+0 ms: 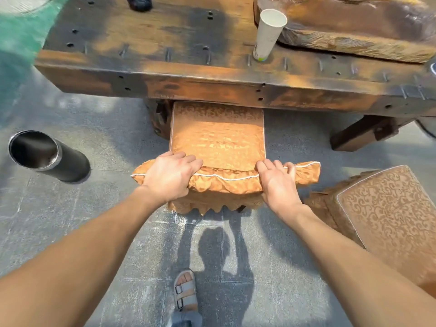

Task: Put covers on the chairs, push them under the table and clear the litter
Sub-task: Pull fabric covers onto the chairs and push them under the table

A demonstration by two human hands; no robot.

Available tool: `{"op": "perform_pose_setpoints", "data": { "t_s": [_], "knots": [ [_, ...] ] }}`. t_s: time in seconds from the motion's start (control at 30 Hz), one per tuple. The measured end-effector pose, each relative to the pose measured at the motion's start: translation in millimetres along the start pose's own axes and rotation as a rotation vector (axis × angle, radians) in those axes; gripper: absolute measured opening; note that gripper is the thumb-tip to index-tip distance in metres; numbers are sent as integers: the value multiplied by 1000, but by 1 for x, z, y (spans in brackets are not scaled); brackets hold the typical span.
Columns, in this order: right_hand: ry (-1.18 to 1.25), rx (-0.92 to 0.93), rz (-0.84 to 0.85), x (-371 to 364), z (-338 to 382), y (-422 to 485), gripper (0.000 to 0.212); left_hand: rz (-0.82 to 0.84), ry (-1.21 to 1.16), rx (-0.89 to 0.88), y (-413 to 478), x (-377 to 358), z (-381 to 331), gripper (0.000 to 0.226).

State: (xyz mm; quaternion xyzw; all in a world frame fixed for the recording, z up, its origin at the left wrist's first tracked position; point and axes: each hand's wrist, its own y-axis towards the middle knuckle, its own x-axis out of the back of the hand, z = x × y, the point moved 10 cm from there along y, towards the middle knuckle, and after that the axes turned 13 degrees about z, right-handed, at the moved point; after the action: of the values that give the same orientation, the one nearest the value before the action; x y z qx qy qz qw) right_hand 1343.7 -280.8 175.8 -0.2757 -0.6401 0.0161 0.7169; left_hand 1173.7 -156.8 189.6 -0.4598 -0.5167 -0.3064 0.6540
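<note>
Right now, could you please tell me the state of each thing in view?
Front chair: covered, seat partly under the table.
Left hand: grips its backrest.
Right hand: grips the backrest.
Second chair: covered, not under the table.
Paper cup: standing on the table.
Bin: upright, open-topped.

Both hands (171,175) (278,182) gripping covered chair's (218,135) back, seat partly under wooden table (165,74), paper cup (269,34) on top

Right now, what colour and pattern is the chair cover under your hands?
The chair cover is golden-orange scrollwork with white piping; head view.
</note>
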Motion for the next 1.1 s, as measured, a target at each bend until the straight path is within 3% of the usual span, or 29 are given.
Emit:
{"op": "perform_pose_setpoints", "data": {
  "t_s": [0.67,1.1],
  "knots": [
    [-20,-11,-19,116,-53,227,50,-101,-16,1,218,55,135,40],
    [-16,-52,-4,120,-56,248,50,-84,-11,11,234,59,152,34]
  ]
}}
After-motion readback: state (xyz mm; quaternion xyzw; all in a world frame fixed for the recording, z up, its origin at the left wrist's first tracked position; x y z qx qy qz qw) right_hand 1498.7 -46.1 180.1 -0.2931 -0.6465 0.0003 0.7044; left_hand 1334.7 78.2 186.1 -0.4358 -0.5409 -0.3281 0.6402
